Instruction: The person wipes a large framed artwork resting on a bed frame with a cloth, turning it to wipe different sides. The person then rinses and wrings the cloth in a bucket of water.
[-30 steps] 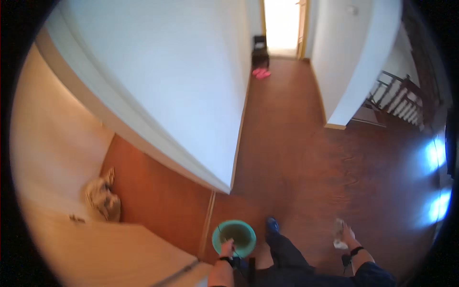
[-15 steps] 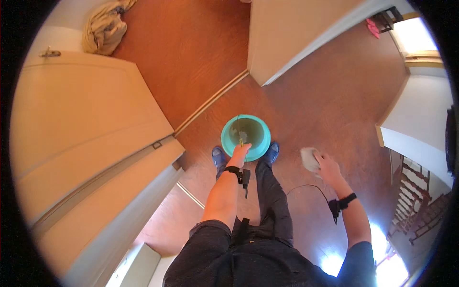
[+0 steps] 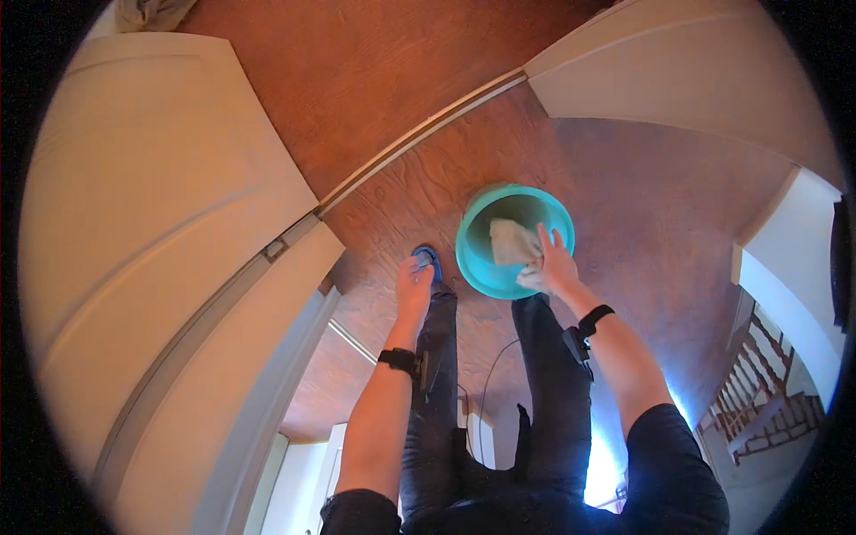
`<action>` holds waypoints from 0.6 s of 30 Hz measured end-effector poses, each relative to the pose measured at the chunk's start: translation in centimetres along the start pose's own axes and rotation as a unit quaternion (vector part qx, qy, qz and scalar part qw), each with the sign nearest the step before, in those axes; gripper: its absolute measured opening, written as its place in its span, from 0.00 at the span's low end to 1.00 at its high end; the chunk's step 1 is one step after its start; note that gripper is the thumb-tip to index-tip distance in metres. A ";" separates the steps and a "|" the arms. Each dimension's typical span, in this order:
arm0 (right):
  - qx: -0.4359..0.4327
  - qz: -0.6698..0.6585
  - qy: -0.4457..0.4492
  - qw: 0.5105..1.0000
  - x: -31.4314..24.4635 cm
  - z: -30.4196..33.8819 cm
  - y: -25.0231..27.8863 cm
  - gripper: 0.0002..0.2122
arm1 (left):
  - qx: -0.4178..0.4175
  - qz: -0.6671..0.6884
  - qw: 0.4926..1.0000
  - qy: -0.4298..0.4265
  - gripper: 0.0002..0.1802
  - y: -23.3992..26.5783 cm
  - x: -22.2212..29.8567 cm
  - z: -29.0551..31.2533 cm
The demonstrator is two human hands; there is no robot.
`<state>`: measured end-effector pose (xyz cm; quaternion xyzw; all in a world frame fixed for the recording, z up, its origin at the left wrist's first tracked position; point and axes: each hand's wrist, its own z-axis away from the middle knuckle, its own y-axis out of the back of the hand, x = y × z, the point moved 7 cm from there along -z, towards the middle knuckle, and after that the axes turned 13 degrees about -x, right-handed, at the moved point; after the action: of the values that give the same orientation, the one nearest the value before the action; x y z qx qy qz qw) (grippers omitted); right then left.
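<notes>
In my right hand [image 3: 558, 266] is a pale beige cloth [image 3: 514, 242], gripped by the fingers and hanging over the mouth of a turquoise bucket [image 3: 473, 267]. One bunched end of the cloth shows below the fingers, near the bucket's rim. The bucket is on the floor by my feet; the cloth partly covers its inside. My left hand [image 3: 413, 283] is to the left of the bucket, apart from it, with nothing visible in its loosely spread fingers. Behind those fingers a blue slipper [image 3: 430, 259] is partly seen on my foot.
A cream door [image 3: 169, 169] stands at the left. Across the reddish-brown floor [image 3: 642, 205] runs a pale threshold strip [image 3: 419, 132]. A wall corner [image 3: 660, 71] juts in at the upper right, and a wooden stair railing [image 3: 758, 366] is at the lower right.
My right hand has brought the cloth from the right side over to the bucket. My left hand has let go of the bucket's handle and moved left.
</notes>
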<state>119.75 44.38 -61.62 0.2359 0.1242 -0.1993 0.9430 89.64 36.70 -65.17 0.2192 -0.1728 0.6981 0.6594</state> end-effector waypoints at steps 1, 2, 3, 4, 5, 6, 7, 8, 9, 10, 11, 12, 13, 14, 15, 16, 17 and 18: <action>0.015 0.057 -0.050 0.997 1.3 -1.4 -0.3 0.33 | 0.026 -0.038 0.997 -0.064 0.20 0.1 1.0 0.0; 0.014 0.059 -0.058 0.996 3.1 -3.1 -1.2 0.33 | 0.051 -0.075 0.987 -0.130 0.18 -0.2 2.2 0.0; 0.017 0.085 -0.035 0.996 5.3 -4.8 -2.3 0.33 | 0.041 -0.072 0.989 -0.126 0.18 -1.5 2.7 0.1; 0.018 0.113 -0.013 0.993 7.0 -5.9 -2.9 0.34 | 0.016 -0.112 0.980 -0.161 0.17 -4.0 3.9 0.5; 0.014 0.112 -0.019 0.993 6.9 -6.6 -3.3 0.34 | -0.004 -0.157 0.968 -0.196 0.16 -5.8 4.6 0.9; -0.003 0.098 -0.050 0.994 5.9 -7.1 -3.5 0.33 | -0.034 -0.176 0.960 -0.216 0.15 -7.2 4.4 0.9; -0.017 0.087 -0.083 0.993 5.8 -7.8 -3.7 0.33 | -0.067 -0.191 0.950 -0.237 0.15 -9.1 4.1 0.7; -0.019 0.085 -0.085 0.993 6.3 -8.8 -4.1 0.33 | -0.092 -0.186 0.951 -0.228 0.16 -10.9 3.7 0.2; 0.001 0.022 -0.090 0.996 7.1 -9.8 -4.3 0.33 | -0.117 -0.182 0.952 -0.219 0.17 -12.8 3.3 -0.5; 0.023 -0.042 -0.094 0.994 7.9 -10.5 -4.6 0.34 | -0.120 -0.183 0.952 -0.216 0.17 -14.1 2.6 -1.1; 0.016 -0.047 -0.094 0.994 7.6 -11.5 -5.8 0.34 | -0.131 -0.163 0.964 -0.165 0.19 -14.9 1.1 -2.2; 0.014 -0.013 -0.111 0.994 7.2 -12.4 -7.0 0.31 | -0.140 -0.142 0.973 -0.113 0.20 -15.3 -0.4 -3.4; 0.013 0.025 -0.131 0.991 7.7 -13.1 -7.9 0.29 | -0.141 -0.143 0.974 -0.108 0.20 -15.8 -1.4 -4.3; 0.009 0.024 -0.132 0.991 8.7 -14.2 -9.1 0.29 | -0.148 -0.181 0.967 -0.097 0.25 -16.4 -2.4 -5.4; -0.037 0.102 -0.107 0.988 9.3 -15.8 -11.0 0.26 | -0.155 -0.218 0.960 -0.086 0.30 -16.9 -3.3 -6.4; -0.083 0.182 -0.086 0.976 10.9 -17.1 -12.8 0.23 | -0.160 -0.215 0.960 -0.082 0.30 -17.9 -4.1 -7.3; -0.087 0.184 -0.090 0.975 12.8 -18.1 -13.7 0.23 | -0.168 -0.222 0.956 -0.090 0.34 -18.7 -4.5 -8.1; -0.114 0.173 -0.063 0.976 14.5 -19.0 -14.6 0.20 | -0.176 -0.227 0.953 -0.099 0.38 -19.7 -4.7 -8.8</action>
<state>123.64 37.34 -88.46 0.1320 0.0439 -0.0324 0.9897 108.72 38.78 -76.06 0.2010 -0.3032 0.4629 0.8083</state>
